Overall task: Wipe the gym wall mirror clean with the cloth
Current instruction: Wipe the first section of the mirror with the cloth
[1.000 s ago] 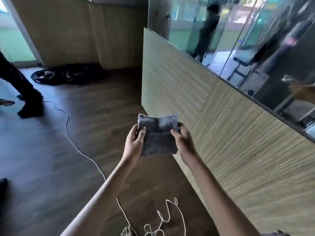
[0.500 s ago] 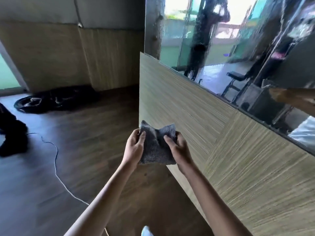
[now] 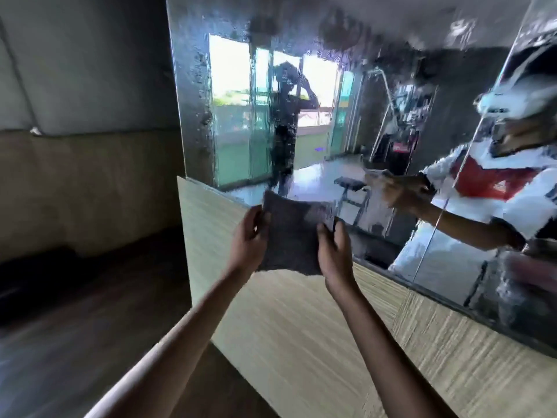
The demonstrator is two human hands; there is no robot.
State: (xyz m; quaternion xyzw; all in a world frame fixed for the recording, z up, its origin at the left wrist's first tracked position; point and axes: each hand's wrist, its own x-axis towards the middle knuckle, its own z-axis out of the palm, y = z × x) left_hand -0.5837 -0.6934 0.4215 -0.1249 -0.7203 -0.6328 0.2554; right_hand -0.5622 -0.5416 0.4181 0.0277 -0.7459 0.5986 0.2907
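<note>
Before mirror point(image 3: 376, 122) | cloth point(image 3: 291, 236) pinched between both hands' fingers point(image 3: 324, 233)

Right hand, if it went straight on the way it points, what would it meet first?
Probably the mirror, near its lower edge above the panel. The right hand grips the cloth, so cloth may touch first; depth unclear.

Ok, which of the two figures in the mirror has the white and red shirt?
The right-hand figure, at the edge of the mirror; the dark figure by the bright doorway shows no such colours.
</note>
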